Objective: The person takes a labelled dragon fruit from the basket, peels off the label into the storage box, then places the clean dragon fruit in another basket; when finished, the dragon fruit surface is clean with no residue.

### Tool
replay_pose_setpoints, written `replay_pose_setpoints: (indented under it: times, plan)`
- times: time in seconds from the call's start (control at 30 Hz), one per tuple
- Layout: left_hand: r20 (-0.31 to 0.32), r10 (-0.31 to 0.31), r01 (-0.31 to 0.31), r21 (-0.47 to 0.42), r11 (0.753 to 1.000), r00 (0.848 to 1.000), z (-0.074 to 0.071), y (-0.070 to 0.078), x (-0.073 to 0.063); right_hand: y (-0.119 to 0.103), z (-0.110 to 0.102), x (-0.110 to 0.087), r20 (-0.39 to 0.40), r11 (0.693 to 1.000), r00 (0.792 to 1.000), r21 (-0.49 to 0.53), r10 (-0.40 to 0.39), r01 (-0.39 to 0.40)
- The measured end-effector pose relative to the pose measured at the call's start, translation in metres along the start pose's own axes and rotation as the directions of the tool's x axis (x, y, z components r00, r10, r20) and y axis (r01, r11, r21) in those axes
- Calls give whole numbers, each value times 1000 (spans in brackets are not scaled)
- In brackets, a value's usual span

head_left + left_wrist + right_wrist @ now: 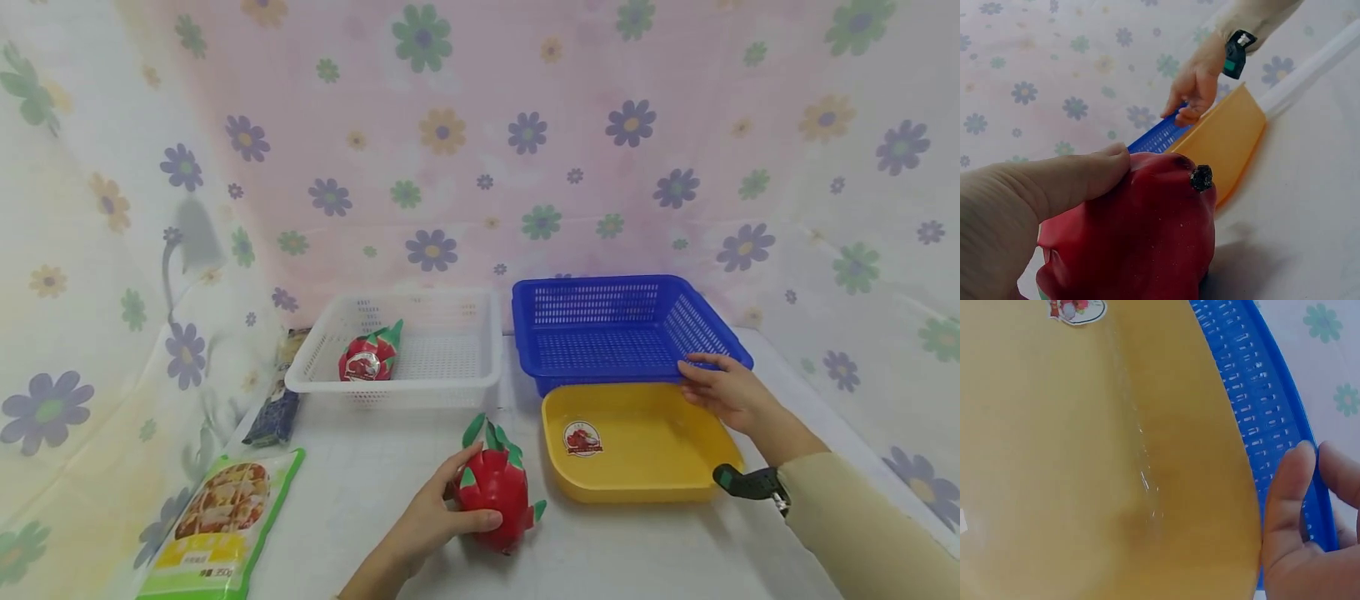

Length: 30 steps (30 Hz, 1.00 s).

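Observation:
My left hand [435, 515] holds a red dragon fruit [501, 493] with green leaf tips near the front of the table, the thumb lying across its near side. In the left wrist view, the dark stub at the end of the dragon fruit [1147, 237] faces the camera. Over on the right, my right hand [723, 392] pinches the rim of a blue perforated basket [592, 372]. The right wrist view shows the thumb [1291, 481] on one side of that rim and fingers on the other. A yellow basin [645, 450] with a round dragon fruit sticker [582, 438] lies close before the basket.
A white perforated basket [491, 358] at the back left holds another dragon fruit [367, 357] bearing a round label. Along the left side lie a green-edged food bag [225, 517] and a dark packet [277, 408]. Flowered cloth [480, 150] hangs behind and at both sides.

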<state>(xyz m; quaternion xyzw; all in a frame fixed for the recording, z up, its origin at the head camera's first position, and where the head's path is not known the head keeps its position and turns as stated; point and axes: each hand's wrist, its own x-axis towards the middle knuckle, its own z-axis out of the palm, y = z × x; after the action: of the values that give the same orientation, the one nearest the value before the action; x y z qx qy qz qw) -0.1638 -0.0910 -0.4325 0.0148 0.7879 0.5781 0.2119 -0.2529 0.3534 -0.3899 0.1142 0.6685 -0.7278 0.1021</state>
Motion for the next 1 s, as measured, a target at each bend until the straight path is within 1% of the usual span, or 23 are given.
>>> replay_pose_setpoints:
  times: [0.13, 0.2, 0.5, 0.7, 1.0]
  plan:
    - [-9, -9, 9, -4, 1000, 1000, 1, 1, 1, 2, -3, 1, 5, 998, 1000, 64, -13, 12]
    - [-14, -7, 7, -15, 1000, 1000, 1, 2, 1, 2, -4, 1, 2, 997, 1000, 80, -19, 19]
    - [-41, -3, 0, -54, 999, 999, 3, 4, -2, 4, -1, 2, -15, 997, 1000, 77, -19, 20]
    - [-56, -25, 21, -61, 998, 998, 4, 6, -2, 5, 2, 3, -4, 992, 1000, 123, -27, 27]
    - [-57, -29, 23, -116, 993, 998, 15, 11, -3, 7, 0, 2, -18, 992, 999, 118, -41, 43]
